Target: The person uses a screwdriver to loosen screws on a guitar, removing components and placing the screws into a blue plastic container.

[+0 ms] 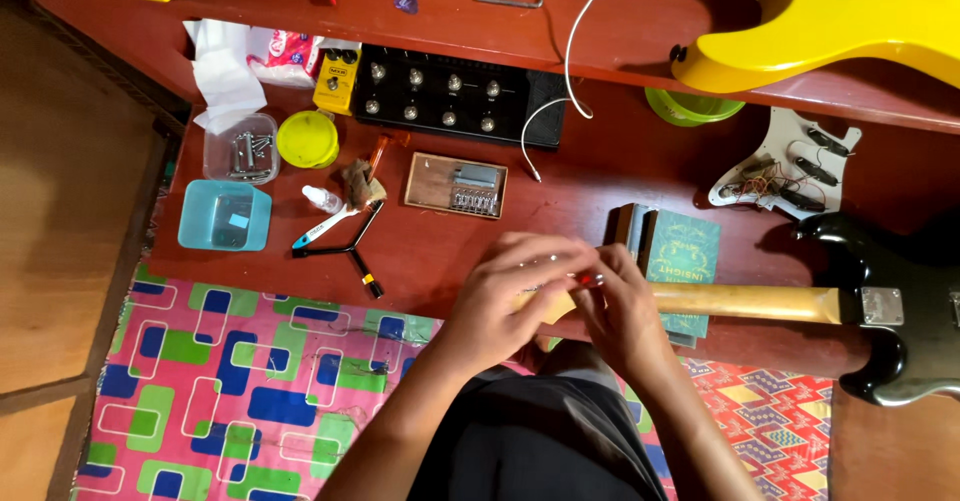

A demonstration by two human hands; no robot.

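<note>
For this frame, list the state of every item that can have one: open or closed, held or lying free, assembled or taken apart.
Left hand: closed around the end of the guitar neck.
Right hand: grip pinched on a small red-tipped tool at the neck end.
Guitar neck: bolted to the black body, lying back-up.
Clear tub: lid off, screws inside.
Blue tub: open.
Pickguard: removed, wiring exposed.
Small box: open, bridge part inside.

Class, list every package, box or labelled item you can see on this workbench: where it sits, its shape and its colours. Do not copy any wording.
Green book or box: under the guitar neck, rectangular, gold pattern.
Pink-and-white packet: upper left, beside crumpled tissue, soft.
Yellow pedal: left of the black pedal board, small, boxy.
Small open box: bench middle, rectangular, tan, metal parts inside.
</note>
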